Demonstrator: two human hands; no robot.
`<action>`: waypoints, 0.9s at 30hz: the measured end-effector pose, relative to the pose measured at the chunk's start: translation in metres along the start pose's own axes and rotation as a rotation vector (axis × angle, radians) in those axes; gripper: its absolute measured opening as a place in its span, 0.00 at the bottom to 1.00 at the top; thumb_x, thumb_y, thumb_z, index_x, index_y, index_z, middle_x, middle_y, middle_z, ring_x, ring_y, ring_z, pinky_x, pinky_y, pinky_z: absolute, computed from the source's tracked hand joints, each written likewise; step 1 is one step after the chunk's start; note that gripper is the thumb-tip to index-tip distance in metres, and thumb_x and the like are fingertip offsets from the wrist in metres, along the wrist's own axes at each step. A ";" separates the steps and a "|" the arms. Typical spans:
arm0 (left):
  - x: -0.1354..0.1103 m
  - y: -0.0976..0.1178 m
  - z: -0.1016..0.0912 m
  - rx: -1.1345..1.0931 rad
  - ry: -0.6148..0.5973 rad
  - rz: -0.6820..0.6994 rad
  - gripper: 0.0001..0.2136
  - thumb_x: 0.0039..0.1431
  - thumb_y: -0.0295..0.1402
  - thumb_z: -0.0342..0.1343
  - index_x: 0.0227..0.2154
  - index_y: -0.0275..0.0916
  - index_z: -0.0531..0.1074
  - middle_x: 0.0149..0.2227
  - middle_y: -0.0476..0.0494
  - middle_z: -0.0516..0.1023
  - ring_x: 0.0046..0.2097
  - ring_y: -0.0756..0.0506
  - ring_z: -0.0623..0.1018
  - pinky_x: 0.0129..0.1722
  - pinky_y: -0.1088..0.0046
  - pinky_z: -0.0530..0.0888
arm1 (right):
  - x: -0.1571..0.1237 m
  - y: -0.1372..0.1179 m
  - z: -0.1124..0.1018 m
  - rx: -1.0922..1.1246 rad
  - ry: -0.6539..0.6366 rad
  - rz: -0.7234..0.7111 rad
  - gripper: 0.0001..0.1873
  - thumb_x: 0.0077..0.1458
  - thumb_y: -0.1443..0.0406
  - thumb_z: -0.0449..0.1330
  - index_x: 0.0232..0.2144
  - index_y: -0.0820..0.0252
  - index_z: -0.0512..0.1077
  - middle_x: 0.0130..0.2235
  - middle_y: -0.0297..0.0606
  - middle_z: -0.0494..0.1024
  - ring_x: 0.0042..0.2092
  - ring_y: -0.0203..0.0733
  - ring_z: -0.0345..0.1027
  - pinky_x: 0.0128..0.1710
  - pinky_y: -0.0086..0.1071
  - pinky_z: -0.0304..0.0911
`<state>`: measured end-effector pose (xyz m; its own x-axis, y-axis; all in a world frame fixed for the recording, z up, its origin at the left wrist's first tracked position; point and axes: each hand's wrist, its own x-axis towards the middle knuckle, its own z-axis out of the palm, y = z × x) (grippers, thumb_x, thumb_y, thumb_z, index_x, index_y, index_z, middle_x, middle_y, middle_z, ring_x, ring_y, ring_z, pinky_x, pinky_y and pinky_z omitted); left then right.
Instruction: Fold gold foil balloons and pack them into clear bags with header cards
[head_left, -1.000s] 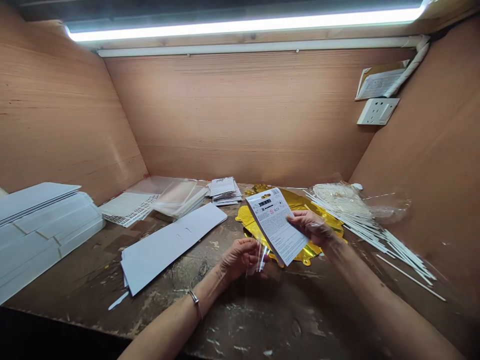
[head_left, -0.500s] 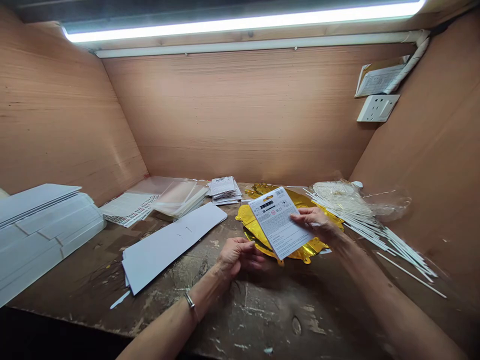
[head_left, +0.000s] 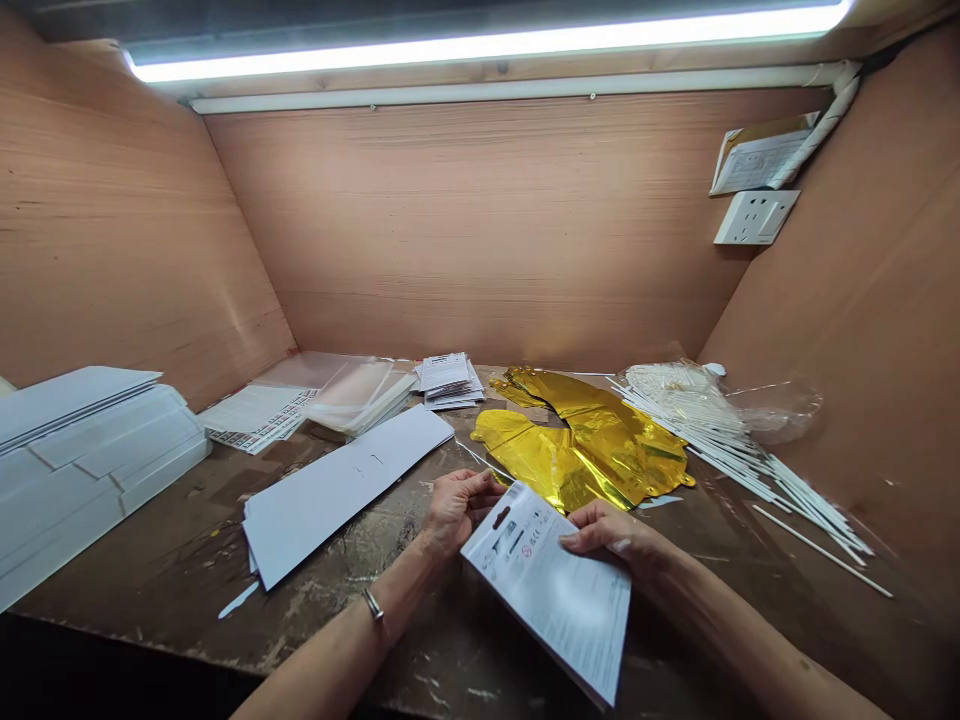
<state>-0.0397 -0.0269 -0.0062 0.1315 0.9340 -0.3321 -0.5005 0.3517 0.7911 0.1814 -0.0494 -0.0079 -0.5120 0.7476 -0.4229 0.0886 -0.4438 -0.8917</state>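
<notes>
My right hand (head_left: pixel 609 532) grips a white printed card packet (head_left: pixel 559 590) by its right edge, thumb on top. The packet has a hang hole and rows of print, and it tilts toward me over the table's front part. My left hand (head_left: pixel 463 505) is closed, thumb and finger pinched together close to the packet's upper left corner. What lies between those fingertips, if anything, is too small to make out. Just beyond both hands lies shiny gold foil (head_left: pixel 600 430), flat and creased, probably deflated balloons.
Folded white card (head_left: pixel 349 495) lies left of my hands, with large white sheets (head_left: pixel 90 470) farther left. Clear plastic sleeves (head_left: pixel 360 400) and a stack of printed cards (head_left: pixel 448 380) sit at the back. White sticks (head_left: pixel 720 440) spread on the right.
My right hand has brought the packet down and toward me, off the gold foil, which now shows more fully. My left hand has shifted slightly left and its fingertips now meet near the packet's corner.
</notes>
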 end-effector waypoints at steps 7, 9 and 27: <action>-0.014 -0.002 -0.002 0.039 0.113 0.134 0.13 0.44 0.40 0.57 0.23 0.32 0.68 0.20 0.45 0.74 0.20 0.48 0.72 0.17 0.73 0.68 | 0.007 -0.007 -0.001 0.005 0.140 -0.175 0.14 0.39 0.61 0.61 0.26 0.69 0.74 0.26 0.42 0.77 0.24 0.38 0.68 0.22 0.27 0.60; -0.014 -0.004 -0.002 0.036 0.134 0.164 0.14 0.43 0.42 0.57 0.23 0.33 0.68 0.20 0.46 0.74 0.20 0.47 0.72 0.17 0.72 0.68 | 0.006 -0.009 0.006 0.001 0.186 -0.223 0.14 0.39 0.60 0.61 0.25 0.68 0.74 0.24 0.40 0.76 0.22 0.36 0.67 0.20 0.26 0.58; -0.021 -0.005 -0.001 0.128 0.039 0.276 0.13 0.38 0.35 0.62 0.24 0.31 0.68 0.22 0.45 0.74 0.22 0.48 0.73 0.21 0.72 0.71 | 0.002 -0.012 0.016 0.031 0.234 -0.338 0.15 0.42 0.59 0.60 0.27 0.69 0.73 0.23 0.39 0.74 0.22 0.36 0.66 0.20 0.27 0.58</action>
<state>-0.0407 -0.0482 -0.0038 -0.0287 0.9932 -0.1128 -0.4009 0.0919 0.9115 0.1658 -0.0508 0.0045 -0.2998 0.9443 -0.1359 -0.0790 -0.1665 -0.9829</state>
